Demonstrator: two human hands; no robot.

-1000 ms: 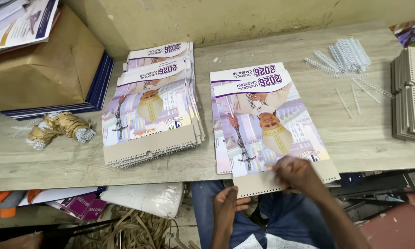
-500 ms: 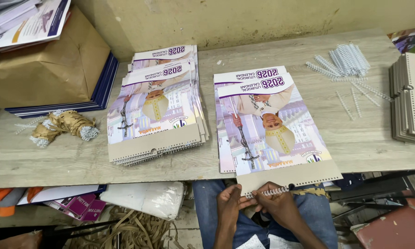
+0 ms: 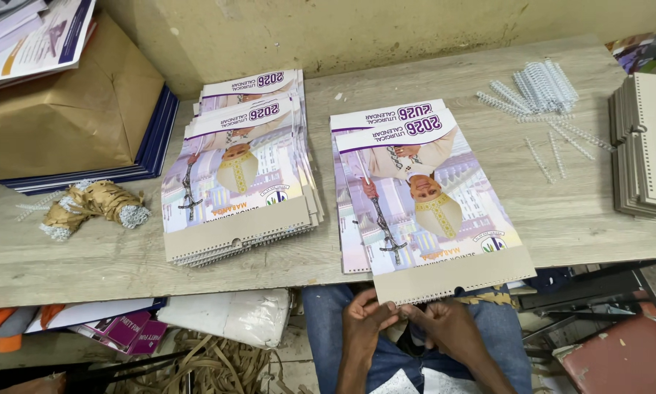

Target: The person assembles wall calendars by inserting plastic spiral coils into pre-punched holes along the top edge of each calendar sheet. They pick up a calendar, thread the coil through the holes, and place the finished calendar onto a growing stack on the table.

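Calendar (image 3: 430,211) long axis runs away from person, punched edge nearest; left hand (image 3: 363,315), right hand (image 3: 444,325) fingers pinch that edge.

Even, soft light; sharp centre, slight wide-angle bending at edges.

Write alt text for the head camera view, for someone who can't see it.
Seen from above, a person's left hand and right hand meet at the punched near edge of a wall calendar overhanging a wooden table. A stack of bound calendars lies to its left, with loose white binding coils and grey boards at the right.
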